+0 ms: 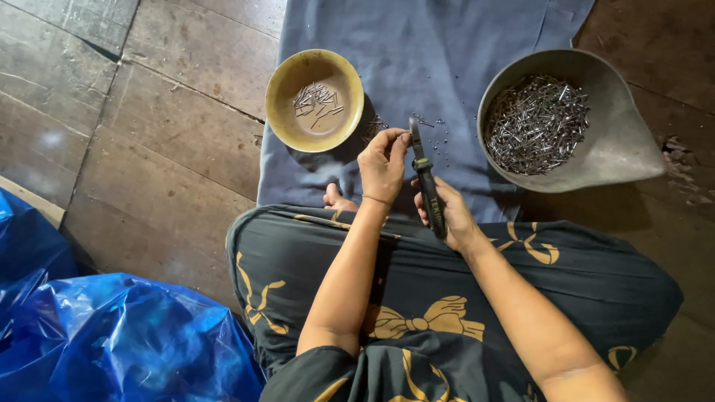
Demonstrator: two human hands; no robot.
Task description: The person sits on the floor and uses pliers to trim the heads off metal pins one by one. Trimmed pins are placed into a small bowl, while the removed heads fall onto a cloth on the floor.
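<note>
My right hand [451,216] grips the dark handles of a pair of pliers [426,179], whose jaws point up toward my left hand. My left hand [382,165] is pinched at the plier tip, fingers closed on something too small to see. A round yellow bowl [315,100] with a few small metal pins sits beyond my left hand. A grey metal pan [622,141] heaped with several metal pins stands to the right. Both rest around a blue cloth [439,45] spread on the floor.
Loose pins [436,130] lie scattered on the cloth near the plier tip. A crumpled blue plastic bag [112,335] fills the lower left. The floor [164,149] is dark wooden boards. My crossed legs in dark fabric with gold bows [424,320] fill the foreground.
</note>
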